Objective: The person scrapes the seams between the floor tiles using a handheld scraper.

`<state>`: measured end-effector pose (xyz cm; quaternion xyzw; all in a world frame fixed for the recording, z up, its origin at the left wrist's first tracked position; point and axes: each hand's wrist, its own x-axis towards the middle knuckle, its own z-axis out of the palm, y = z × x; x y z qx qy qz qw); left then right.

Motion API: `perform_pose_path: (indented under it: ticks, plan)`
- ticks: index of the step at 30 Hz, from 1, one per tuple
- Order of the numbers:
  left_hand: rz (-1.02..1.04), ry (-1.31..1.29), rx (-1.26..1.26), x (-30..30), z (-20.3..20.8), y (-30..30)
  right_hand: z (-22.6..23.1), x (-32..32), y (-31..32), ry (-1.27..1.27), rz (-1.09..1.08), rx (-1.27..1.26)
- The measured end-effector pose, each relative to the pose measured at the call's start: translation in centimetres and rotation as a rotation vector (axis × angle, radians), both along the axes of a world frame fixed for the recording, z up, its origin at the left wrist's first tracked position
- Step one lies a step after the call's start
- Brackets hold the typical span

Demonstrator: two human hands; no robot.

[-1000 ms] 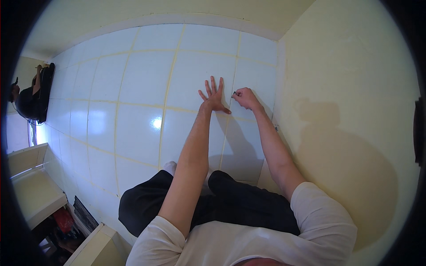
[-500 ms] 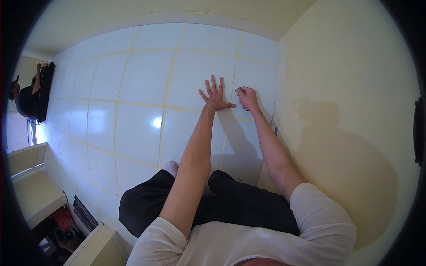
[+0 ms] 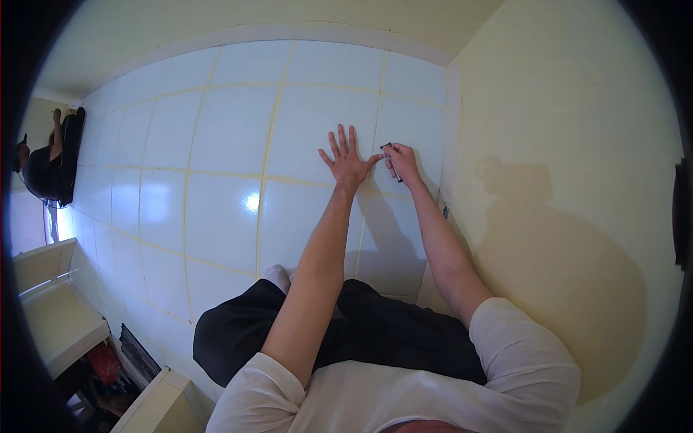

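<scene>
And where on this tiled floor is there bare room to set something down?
Widest: the floor left of the left hand. Another patch lies between both hands and the back wall; a narrow strip, between right hand and right wall. Crowded: between the hands, where the left thumb nearly meets the right hand's small tool.

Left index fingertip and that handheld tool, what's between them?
In the head view, white floor tile and a thin grout line separate the left index fingertip from the handheld tool.

A small slim tool (image 3: 398,177), dark at both ends, slants in the right hand (image 3: 403,161).
</scene>
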<state>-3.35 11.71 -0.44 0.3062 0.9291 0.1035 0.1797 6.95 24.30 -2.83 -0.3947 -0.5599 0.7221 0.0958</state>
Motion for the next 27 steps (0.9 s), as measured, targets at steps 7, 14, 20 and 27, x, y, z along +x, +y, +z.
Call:
perform_pose_path:
  ticks: [7,14,20,27]
  plan:
    - [-0.044,-0.027,0.061,-3.0,-2.8,-1.8,1.3,-1.8,-1.1,-0.061,0.134,-0.002]
    - [-0.164,-0.275,-0.091,-4.5,-1.4,-1.4,2.6,-1.8,-1.0,-0.235,0.315,0.223]
    - [-0.16,-0.285,-0.093,-4.3,-0.7,-1.2,3.1,-1.7,-1.6,-0.188,0.264,0.233]
    - [-0.151,-0.276,-0.09,-5.1,-1.0,-1.4,4.3,-2.4,-1.1,-0.319,0.55,0.24]
